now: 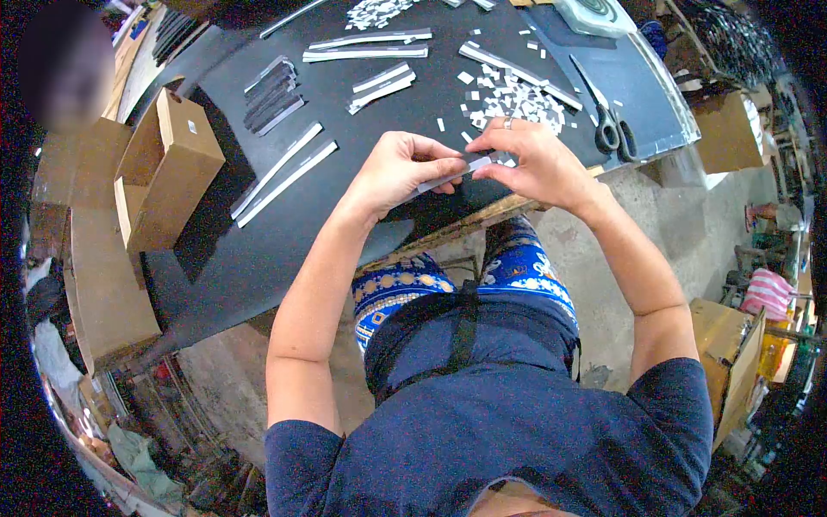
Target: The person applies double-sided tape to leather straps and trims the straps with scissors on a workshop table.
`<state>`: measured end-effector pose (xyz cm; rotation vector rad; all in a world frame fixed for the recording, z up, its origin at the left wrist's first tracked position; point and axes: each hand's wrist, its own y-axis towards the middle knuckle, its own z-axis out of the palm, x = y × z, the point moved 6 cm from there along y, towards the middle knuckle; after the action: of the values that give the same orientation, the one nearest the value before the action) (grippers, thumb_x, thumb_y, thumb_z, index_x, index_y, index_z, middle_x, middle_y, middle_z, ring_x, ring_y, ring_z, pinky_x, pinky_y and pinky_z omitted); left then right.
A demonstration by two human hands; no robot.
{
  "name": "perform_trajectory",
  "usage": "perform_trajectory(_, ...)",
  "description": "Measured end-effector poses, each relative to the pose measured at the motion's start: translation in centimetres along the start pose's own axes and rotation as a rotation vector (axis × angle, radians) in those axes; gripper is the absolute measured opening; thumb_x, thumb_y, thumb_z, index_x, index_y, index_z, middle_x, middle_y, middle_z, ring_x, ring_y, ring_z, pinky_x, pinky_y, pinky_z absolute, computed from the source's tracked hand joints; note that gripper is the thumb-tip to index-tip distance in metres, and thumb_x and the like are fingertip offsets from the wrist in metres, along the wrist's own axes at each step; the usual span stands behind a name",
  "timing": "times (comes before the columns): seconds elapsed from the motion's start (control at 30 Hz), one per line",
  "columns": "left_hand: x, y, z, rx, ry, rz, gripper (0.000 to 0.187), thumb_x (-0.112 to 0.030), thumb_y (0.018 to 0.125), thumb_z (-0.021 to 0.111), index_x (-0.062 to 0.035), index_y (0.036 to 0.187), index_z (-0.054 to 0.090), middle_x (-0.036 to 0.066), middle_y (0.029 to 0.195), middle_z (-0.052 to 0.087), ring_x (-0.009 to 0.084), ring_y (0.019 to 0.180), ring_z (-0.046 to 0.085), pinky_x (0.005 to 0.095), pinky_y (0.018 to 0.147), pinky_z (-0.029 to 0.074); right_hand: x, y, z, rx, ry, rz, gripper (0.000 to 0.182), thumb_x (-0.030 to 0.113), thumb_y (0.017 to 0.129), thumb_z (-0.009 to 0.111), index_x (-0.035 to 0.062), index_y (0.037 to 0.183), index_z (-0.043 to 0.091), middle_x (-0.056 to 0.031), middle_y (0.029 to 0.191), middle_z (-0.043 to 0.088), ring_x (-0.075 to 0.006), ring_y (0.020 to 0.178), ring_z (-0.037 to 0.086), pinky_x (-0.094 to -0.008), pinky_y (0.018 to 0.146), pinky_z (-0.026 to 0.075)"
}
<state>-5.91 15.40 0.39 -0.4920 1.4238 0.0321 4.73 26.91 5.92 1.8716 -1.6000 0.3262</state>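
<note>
My left hand [403,171] pinches a narrow grey-and-white strip [448,177] between thumb and fingers, just above the table's near edge. At the strip's other end, the thumb and forefinger of my right hand [536,162] close around its tip; the exact contact is partly hidden. Beyond my right hand spreads a pile of small white cut pieces [508,96], with a long dark-and-white strip [521,76] lying across it. Black-handled scissors [608,129] rest to the right, blades pointing away from me.
On the black table [336,224] lie two loose strips [289,181], a dark bundle [274,96], short strips [382,86] and long strips [366,47]. Another heap of white pieces [379,12] is at the back. A cardboard box [177,164] stands left. A blurred person [69,65] is far left.
</note>
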Motion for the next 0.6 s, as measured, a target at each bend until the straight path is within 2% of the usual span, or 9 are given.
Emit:
perform_trajectory(0.07, 0.0, 0.1, 0.0, 0.004, 0.006, 0.009, 0.019, -0.014, 0.082, 0.072, 0.0022, 0.092, 0.071, 0.007, 0.080, 0.070, 0.0114, 0.070, 0.064, 0.0242, 0.066, 0.051, -0.4, 0.0, 0.2, 0.086, 0.044, 0.085, 0.029, 0.016, 0.075, 0.073, 0.0034, 0.100, 0.065, -0.0172, 0.096, 0.063, -0.0347, 0.096, 0.060, -0.0402, 0.084, 0.048)
perform_trajectory(0.1, 0.1, 0.2, -0.1, -0.010, 0.010, 0.002, 0.019, -0.014, 0.082, 0.072, 0.0022, 0.092, 0.070, 0.007, 0.080, 0.069, 0.0118, 0.070, 0.064, 0.0243, 0.066, 0.051, -0.5, -0.1, 0.0, 0.082, 0.037, 0.092, 0.029, 0.016, 0.075, 0.073, 0.0034, 0.100, 0.065, -0.0172, 0.096, 0.063, -0.0347, 0.096, 0.060, -0.0402, 0.084, 0.048)
perform_trajectory(0.17, -0.1, 0.2, 0.0, -0.005, 0.014, 0.003, 0.020, -0.014, 0.082, 0.072, 0.0023, 0.092, 0.070, 0.007, 0.080, 0.069, 0.0122, 0.069, 0.064, 0.0244, 0.066, 0.051, 0.1, -0.4, -1.8, -0.166, -0.025, -0.078, 0.038, 0.011, 0.074, 0.074, 0.0033, 0.110, 0.063, -0.0140, 0.098, 0.064, -0.0303, 0.087, 0.062, -0.0348, 0.077, 0.050)
perform_trajectory(0.2, -0.2, 0.0, -0.2, -0.040, -0.006, -0.017, 0.020, -0.014, 0.082, 0.073, 0.0024, 0.092, 0.070, 0.007, 0.080, 0.069, 0.0126, 0.069, 0.064, 0.0246, 0.066, 0.051, -1.4, -1.2, -2.8, -0.180, -0.070, 0.029, 0.045, 0.010, 0.075, 0.074, 0.0034, 0.117, 0.061, -0.0161, 0.102, 0.064, -0.0317, 0.091, 0.062, -0.0361, 0.080, 0.049)
perform_trajectory(0.27, -0.1, -0.1, -0.7, -0.065, -0.031, -0.031, 0.021, -0.015, 0.081, 0.073, 0.0025, 0.093, 0.069, 0.007, 0.079, 0.069, 0.0130, 0.069, 0.064, 0.0247, 0.066, 0.051, -6.4, -3.6, -6.2, -0.314, -0.166, 0.360, 0.042, 0.010, 0.076, 0.072, 0.0019, 0.115, 0.061, -0.0173, 0.103, 0.063, -0.0330, 0.095, 0.061, -0.0382, 0.083, 0.049)
perform_trajectory(0.33, 0.2, -0.1, -1.4, -0.104, -0.022, -0.015, 0.022, -0.015, 0.081, 0.073, 0.0027, 0.093, 0.069, 0.008, 0.079, 0.069, 0.0132, 0.067, 0.064, 0.0248, 0.066, 0.051, -10.5, -7.0, -10.1, -0.311, -0.525, 0.677, 0.039, 0.012, 0.077, 0.070, 0.0019, 0.113, 0.061, -0.0182, 0.102, 0.063, -0.0342, 0.094, 0.060, -0.0397, 0.084, 0.048)
perform_trajectory(0.4, -0.2, -0.1, -1.4, -0.117, -0.046, -0.010, 0.021, -0.015, 0.081, 0.073, 0.0026, 0.092, 0.069, 0.009, 0.079, 0.069, 0.0130, 0.067, 0.064, 0.0247, 0.066, 0.051, -14.7, -11.0, -11.8, -0.247, -0.799, 0.759, 0.038, 0.014, 0.077, 0.071, 0.0007, 0.111, 0.061, -0.0206, 0.102, 0.063, -0.0362, 0.090, 0.061, -0.0417, 0.083, 0.048)
perform_trajectory(0.53, -0.3, 0.3, -1.3, -0.123, -0.057, 0.005, 0.021, -0.015, 0.081, 0.074, 0.0020, 0.092, 0.069, 0.008, 0.079, 0.069, 0.0130, 0.067, 0.064, 0.0249, 0.066, 0.051, -14.4, -11.4, -12.1, -0.234, -0.655, 0.778, 0.045, 0.018, 0.074, 0.073, -0.0016, 0.112, 0.060, -0.0222, 0.100, 0.063, -0.0369, 0.091, 0.061, -0.0438, 0.085, 0.048)
perform_trajectory(0.6, -0.3, 0.6, -1.2, -0.115, -0.060, 0.005, 0.021, -0.015, 0.081, 0.074, 0.0018, 0.093, 0.069, 0.008, 0.080, 0.069, 0.0131, 0.067, 0.064, 0.0249, 0.066, 0.051, -14.4, -11.0, -11.4, -0.106, -0.441, 0.966, 0.049, 0.027, 0.069, 0.077, -0.0042, 0.103, 0.060, -0.0275, 0.102, 0.062, -0.0405, 0.101, 0.059, -0.0443, 0.088, 0.047)
